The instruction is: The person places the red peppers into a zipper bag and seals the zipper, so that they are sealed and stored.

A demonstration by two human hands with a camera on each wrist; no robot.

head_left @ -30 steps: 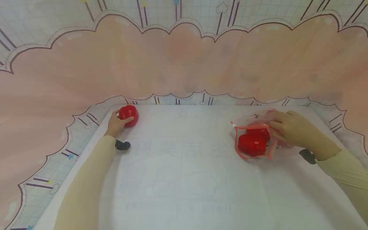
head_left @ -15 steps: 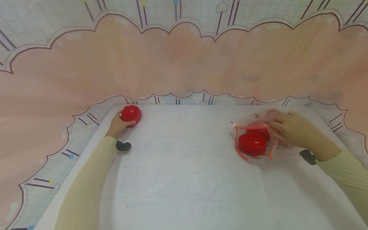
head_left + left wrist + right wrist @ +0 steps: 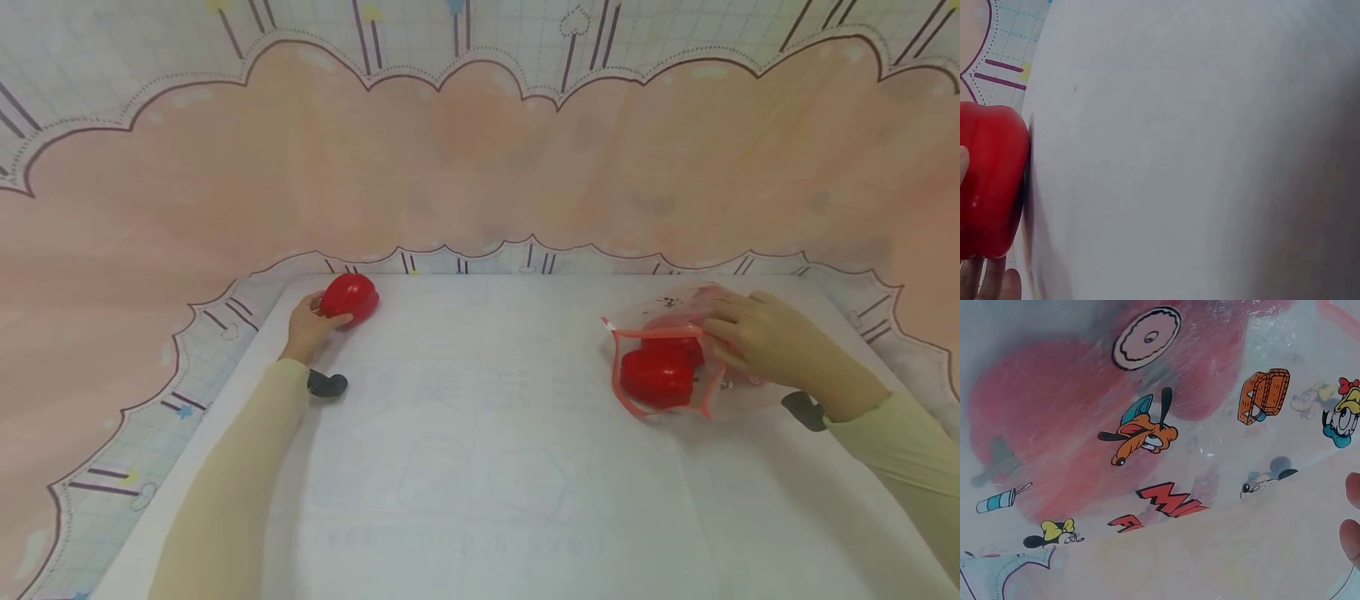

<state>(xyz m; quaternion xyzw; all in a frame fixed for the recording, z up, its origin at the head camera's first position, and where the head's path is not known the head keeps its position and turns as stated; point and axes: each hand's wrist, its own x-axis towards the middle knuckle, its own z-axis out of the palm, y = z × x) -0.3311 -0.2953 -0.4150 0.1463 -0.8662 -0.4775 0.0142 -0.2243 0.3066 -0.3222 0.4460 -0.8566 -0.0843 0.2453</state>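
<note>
At the far left of the white table, my left hand (image 3: pixel 306 328) grips a red bell pepper (image 3: pixel 352 298), thumb on the near side. The left wrist view shows this bell pepper (image 3: pixel 994 181) at its left edge, with fingertips (image 3: pixel 994 278) beneath it. Whether it touches the table is hard to tell. On the right, my right hand (image 3: pixel 765 337) holds the upper rim of a clear plastic bag (image 3: pixel 667 302) with red trim. Its mouth faces left and nearer me. Two red bell peppers (image 3: pixel 657 377) lie inside. Through the printed film, the right wrist view shows their blurred red shapes (image 3: pixel 1066 412).
A white sheet covers the table (image 3: pixel 465 433), and faint marks show through it. Behind the far edge hangs a patterned peach and pale blue cloth (image 3: pixel 480 167), which also runs down both sides. A dark camera piece (image 3: pixel 327 384) sits at each wrist.
My left hand has moved slightly right with the bell pepper, which has turned and leans a little more to the right. My right hand and the bag have stayed in place.
</note>
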